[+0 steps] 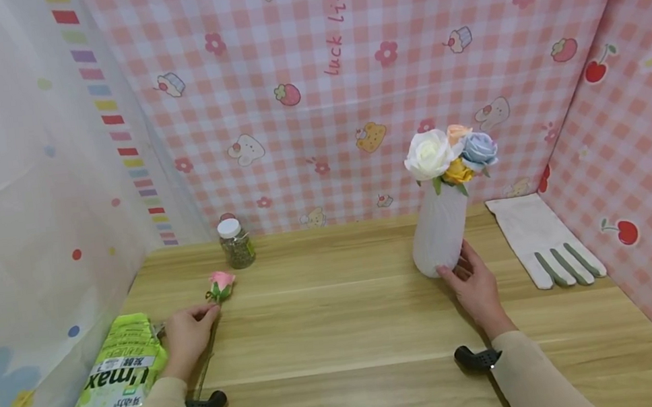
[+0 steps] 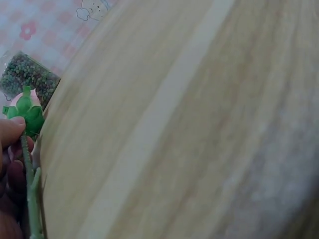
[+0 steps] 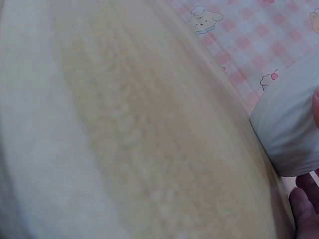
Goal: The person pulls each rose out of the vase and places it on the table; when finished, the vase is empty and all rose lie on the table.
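Thumb and fingertips of my left hand (image 1: 188,336) pinch the rose (image 1: 222,283) right under its green leaves, with the long stem (image 1: 206,361) trailing back toward me. That pinch should be light, on stem alone, so the pink petals come to no harm; with my hold so near the bloom, the far end may swing. My right hand (image 1: 476,290) grips the vase (image 1: 442,230) low down, thumb in front and fingers round the side. A low, firm hold seems best, since the white, peach, blue and yellow blooms (image 1: 458,171) in it could make it top-heavy; I cannot tell whether its base rests flat on the table (image 1: 329,325). The rose is at the table's left, well apart from the vase. The jar (image 1: 237,245) is just beyond the rose, the bag (image 1: 118,375) just beside my left wrist, and the glove (image 1: 544,238) near the vase, to its right.
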Demonstrator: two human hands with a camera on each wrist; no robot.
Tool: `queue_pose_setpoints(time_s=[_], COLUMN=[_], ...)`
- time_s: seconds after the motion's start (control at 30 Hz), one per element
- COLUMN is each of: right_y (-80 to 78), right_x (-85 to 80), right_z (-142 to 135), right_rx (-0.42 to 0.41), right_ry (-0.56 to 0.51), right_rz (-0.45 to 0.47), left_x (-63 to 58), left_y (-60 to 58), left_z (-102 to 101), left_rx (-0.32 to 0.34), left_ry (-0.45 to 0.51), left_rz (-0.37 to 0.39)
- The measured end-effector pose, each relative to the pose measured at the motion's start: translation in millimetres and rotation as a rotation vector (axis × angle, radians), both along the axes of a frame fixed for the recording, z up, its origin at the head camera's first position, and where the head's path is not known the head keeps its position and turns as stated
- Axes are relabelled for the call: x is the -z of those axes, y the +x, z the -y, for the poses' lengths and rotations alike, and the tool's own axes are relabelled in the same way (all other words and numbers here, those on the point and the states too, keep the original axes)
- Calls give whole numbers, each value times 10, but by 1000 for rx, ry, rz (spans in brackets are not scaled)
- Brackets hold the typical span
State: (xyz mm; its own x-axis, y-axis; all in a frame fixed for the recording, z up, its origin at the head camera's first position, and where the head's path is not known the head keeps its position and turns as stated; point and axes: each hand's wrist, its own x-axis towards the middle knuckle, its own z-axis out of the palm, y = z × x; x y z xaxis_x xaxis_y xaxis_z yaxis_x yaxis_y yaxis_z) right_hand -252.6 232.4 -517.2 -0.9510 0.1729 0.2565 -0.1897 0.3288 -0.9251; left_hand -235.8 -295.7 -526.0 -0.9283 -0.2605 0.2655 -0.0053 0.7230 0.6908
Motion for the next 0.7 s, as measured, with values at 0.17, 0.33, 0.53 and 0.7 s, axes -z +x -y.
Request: queue_pose_setpoints(time_s=[0.17, 0.33, 0.53, 0.7], right_y=[-120, -131, -118, -113], right_x=[210, 225, 219, 224], right_z=[-82, -89, -90, -90], right_rx=[13, 21, 21, 20], right_ry=[7, 32, 40, 39], right_rz=[6, -4, 0, 5], left_x=[21, 9, -24, -34], left_y=[4, 4, 4, -2], left_z=[10, 5, -5, -9], left_rx=[-21, -30, -29, -7], left_ry=[26, 27, 17, 5], left_rz=[24, 27, 41, 50])
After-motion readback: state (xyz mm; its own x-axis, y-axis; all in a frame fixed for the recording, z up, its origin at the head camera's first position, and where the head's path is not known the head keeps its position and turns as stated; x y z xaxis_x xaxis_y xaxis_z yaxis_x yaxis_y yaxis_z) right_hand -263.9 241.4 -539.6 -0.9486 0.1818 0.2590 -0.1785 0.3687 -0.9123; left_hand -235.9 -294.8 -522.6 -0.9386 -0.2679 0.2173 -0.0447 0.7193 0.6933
